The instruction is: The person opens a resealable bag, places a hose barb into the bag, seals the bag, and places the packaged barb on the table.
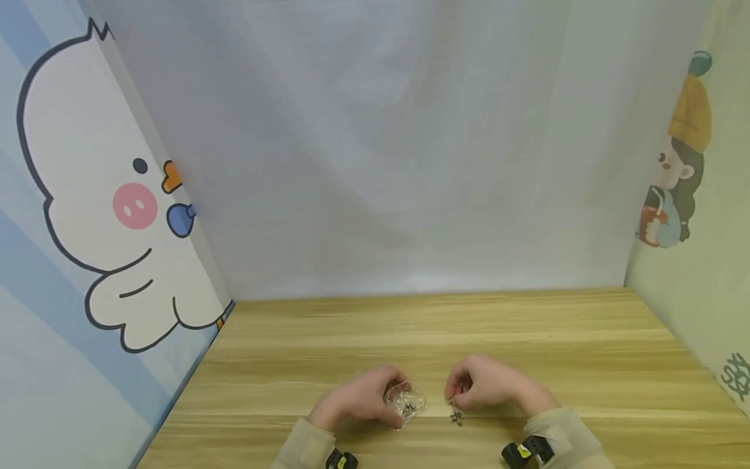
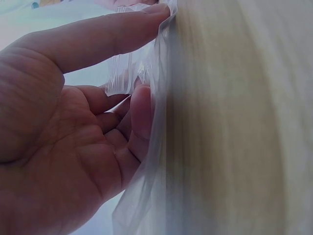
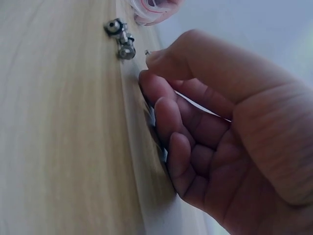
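My left hand [image 1: 372, 395] holds a clear plastic bag [image 1: 417, 397] at its side, thumb and fingers around it. Small metal fittings [image 1: 409, 410] show through the plastic. In the left wrist view the bag [image 2: 157, 93] runs between the thumb and curled fingers, close to the tabletop. To the right, my right hand [image 1: 486, 384] pinches a tiny metal piece [image 3: 147, 52] that peeks out at the thumb tip; most of it is hidden. Just below those fingertips, a small cluster of shiny metal fittings [image 1: 456, 417] lies on the wood.
The wood-grain table [image 1: 281, 339] stretches out beyond both hands. A pale grey curtain [image 1: 410, 163] stands along its back edge. Panels with printed cartoon figures, a white bird [image 1: 88, 163] and a child in a hat [image 1: 674, 189], flank it left and right.
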{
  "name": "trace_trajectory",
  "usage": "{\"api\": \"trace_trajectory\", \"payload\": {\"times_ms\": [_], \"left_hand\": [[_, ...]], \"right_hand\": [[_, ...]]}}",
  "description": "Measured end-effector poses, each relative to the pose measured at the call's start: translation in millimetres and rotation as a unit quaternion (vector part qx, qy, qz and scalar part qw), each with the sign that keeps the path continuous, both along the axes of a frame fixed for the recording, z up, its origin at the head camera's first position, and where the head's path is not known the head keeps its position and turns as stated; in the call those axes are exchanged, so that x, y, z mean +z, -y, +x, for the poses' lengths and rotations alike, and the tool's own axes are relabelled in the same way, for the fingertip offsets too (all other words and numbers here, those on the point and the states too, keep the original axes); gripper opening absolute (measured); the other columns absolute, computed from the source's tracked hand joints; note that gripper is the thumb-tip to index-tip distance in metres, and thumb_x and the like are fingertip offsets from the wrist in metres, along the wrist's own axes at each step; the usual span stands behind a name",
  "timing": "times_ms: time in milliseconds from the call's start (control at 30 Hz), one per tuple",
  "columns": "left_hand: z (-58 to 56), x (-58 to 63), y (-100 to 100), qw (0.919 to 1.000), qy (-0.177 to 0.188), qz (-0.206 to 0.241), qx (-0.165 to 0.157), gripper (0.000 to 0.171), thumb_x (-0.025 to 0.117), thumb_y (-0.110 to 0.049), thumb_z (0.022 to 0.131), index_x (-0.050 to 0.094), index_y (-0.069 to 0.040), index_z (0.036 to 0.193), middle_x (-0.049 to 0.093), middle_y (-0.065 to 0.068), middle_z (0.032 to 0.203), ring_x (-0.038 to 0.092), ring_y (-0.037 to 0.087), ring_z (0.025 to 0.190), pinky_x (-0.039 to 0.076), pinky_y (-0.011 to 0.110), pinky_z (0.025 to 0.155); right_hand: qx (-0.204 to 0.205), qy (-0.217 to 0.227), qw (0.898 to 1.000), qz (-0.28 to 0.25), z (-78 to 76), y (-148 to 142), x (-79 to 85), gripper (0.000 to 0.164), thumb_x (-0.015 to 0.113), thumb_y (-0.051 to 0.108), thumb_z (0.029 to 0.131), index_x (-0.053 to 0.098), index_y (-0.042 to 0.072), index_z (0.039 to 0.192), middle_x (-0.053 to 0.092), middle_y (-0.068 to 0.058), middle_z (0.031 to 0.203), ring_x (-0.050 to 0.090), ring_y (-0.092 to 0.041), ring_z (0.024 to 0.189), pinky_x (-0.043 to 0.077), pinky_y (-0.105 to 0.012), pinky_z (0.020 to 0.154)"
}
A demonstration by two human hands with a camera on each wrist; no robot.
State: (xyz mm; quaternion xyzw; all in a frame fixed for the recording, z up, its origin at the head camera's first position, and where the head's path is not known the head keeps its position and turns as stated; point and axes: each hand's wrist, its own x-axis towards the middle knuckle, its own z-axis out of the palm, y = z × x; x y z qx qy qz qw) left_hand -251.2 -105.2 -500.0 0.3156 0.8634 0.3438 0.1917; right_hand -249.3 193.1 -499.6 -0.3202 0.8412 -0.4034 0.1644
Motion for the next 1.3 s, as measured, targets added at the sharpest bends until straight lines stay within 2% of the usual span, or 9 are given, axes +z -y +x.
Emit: {"api": "trace_trajectory", "payload": {"times_ms": [400,733,1300], "left_hand": [[0.3,1.5,0.2,1.0000,0.004,0.002,-0.004,0.057,0.096,-0.007,0.073,0.066,-0.004,0.122,0.062,-0.004,0.111,0.056,0.006,0.099,0.050,0.027,0.093],[-0.1,3.7,-1.3,1.0000,0.006,-0.006,0.002,0.056,0.096,-0.009,0.073,0.067,-0.006,0.121,0.062,-0.006,0.110,0.056,0.006,0.098,0.049,0.027,0.092],[1.3,1.5,-1.3,1.0000,0.008,0.000,0.004,0.057,0.096,-0.009,0.073,0.066,-0.007,0.121,0.063,-0.004,0.112,0.057,0.007,0.100,0.049,0.028,0.094]], "right_hand": [[0.002,0.000,1.000,-0.003,-0.1,-0.7,-1.9,0.021,0.074,-0.003,0.080,0.079,0.015,0.089,0.071,0.010,0.079,0.065,-0.005,0.072,0.057,-0.025,0.068],[0.006,-0.015,1.000,0.006,-1.1,0.0,-0.1,0.020,0.074,-0.002,0.079,0.079,0.016,0.088,0.070,0.012,0.079,0.065,-0.004,0.072,0.057,-0.026,0.069],[0.007,-0.027,1.000,0.011,1.5,9.0,3.1,0.018,0.076,0.000,0.082,0.078,0.017,0.088,0.069,0.013,0.078,0.064,-0.004,0.071,0.057,-0.026,0.068]]}}
